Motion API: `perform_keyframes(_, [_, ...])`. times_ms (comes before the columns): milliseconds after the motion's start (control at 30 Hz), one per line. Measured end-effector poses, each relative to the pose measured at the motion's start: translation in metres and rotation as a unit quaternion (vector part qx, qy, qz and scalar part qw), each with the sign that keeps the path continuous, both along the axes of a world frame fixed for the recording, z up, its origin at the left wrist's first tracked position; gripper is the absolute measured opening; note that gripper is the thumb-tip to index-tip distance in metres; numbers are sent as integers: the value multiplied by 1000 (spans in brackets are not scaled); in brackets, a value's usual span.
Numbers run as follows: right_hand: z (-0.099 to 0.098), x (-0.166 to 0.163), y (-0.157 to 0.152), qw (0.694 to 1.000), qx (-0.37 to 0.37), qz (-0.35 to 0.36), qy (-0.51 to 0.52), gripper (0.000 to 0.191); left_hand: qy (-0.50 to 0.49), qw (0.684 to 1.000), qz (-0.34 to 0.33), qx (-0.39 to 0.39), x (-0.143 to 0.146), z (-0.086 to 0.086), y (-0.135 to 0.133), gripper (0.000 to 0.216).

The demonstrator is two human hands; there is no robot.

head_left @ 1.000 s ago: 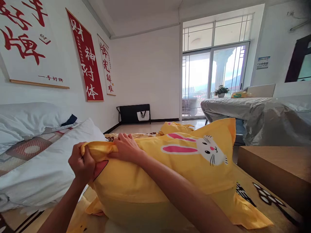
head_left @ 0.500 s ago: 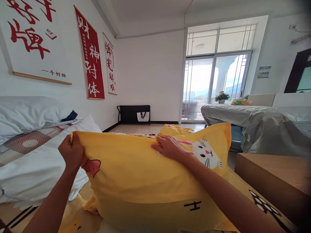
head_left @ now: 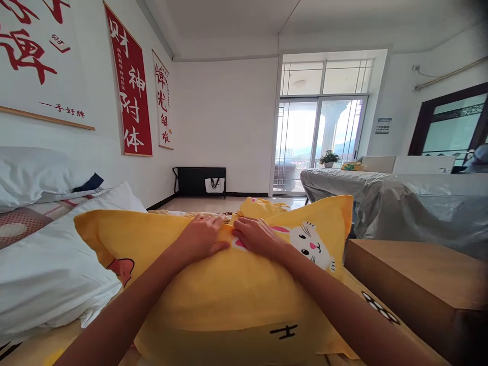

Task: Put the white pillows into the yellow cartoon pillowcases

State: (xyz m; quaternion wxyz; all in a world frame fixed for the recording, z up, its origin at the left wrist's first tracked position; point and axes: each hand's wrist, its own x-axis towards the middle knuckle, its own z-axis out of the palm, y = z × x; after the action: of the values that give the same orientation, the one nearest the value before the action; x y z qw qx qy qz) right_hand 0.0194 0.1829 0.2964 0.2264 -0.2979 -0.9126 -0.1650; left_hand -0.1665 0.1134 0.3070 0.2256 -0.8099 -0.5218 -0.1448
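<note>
A yellow pillow (head_left: pixel 213 290) printed with a white cat-like face stands on its long edge in front of me, its upper corners sticking out to both sides. My left hand (head_left: pixel 202 236) lies over the middle of its top edge, thumb on the near face and fingertips bent over the far side. Close beside it, my right hand (head_left: pixel 255 236) grips the same edge, fingers curled over the cloth. The far side of the pillow is hidden.
White bedding (head_left: pixel 57 269) lies to the left. A wooden box-like piece (head_left: pixel 419 269) stands at the right, with a plastic-covered table (head_left: pixel 412 198) behind it. More yellow cloth (head_left: pixel 263 206) shows beyond the pillow. A black folded frame (head_left: pixel 194 180) leans against the far wall.
My left hand has left the pillow's upper left corner and moved right to the middle of the top edge, next to my right hand. The view has turned slightly right.
</note>
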Motion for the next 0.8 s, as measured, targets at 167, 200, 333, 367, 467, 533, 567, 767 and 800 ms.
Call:
perform_keyframes(167, [23,43,0,994,-71,27,-80,7,-18,989,14,-147,-5,6,2,23])
perform_keyframes(200, [28,51,1,991,-92,11,-99,5,5,989,18,-144,-4,6,-1,17])
perform_keyframes(333, [30,75,3,980,-120,-45,-151,9,98,985,27,-140,4,2,-8,15])
perform_keyframes(367, [27,79,3,980,-115,-57,-155,8,111,985,31,-131,6,1,-8,17])
perform_keyframes(467, [16,87,2,977,-94,-99,-166,9,118,988,44,-93,8,-3,-5,24])
perform_keyframes(533, [11,89,1,973,-75,-131,-176,11,102,991,50,-71,7,-6,-3,26])
perform_keyframes(567, [10,89,0,971,-61,-145,-180,12,92,992,53,-61,6,-8,-3,26])
perform_keyframes(767, [17,89,-10,975,66,-126,-171,20,66,996,56,-30,-6,-15,-9,32])
perform_keyframes(800, [19,92,-11,978,81,-113,-155,18,61,996,52,-34,-9,-16,-10,33])
